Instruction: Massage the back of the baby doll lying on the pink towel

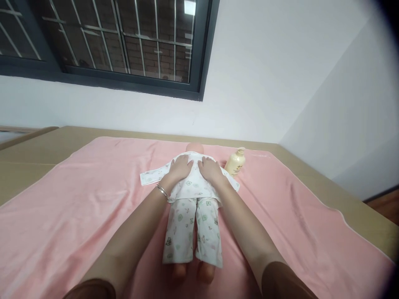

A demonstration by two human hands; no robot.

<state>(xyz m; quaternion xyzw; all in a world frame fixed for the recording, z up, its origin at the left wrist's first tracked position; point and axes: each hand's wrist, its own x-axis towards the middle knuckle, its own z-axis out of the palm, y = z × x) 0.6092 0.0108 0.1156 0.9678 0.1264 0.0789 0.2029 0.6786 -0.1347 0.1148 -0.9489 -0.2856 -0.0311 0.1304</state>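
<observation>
A baby doll in white printed pyjamas lies on a pink cloth, its head away from me and its feet towards me. My left hand rests flat on the left side of the doll's upper body, thumb out and fingers over the shirt. On the right side, my right hand lies flat in the same way. Neither hand grips anything. The doll's face is not visible. Its pyjama trousers cover the legs down to the bare feet.
Just right of the doll stands a pale yellow pump bottle. Beneath the cloth is a wooden tabletop, its far edge against a white wall. A dark-framed, barred window is above at the left.
</observation>
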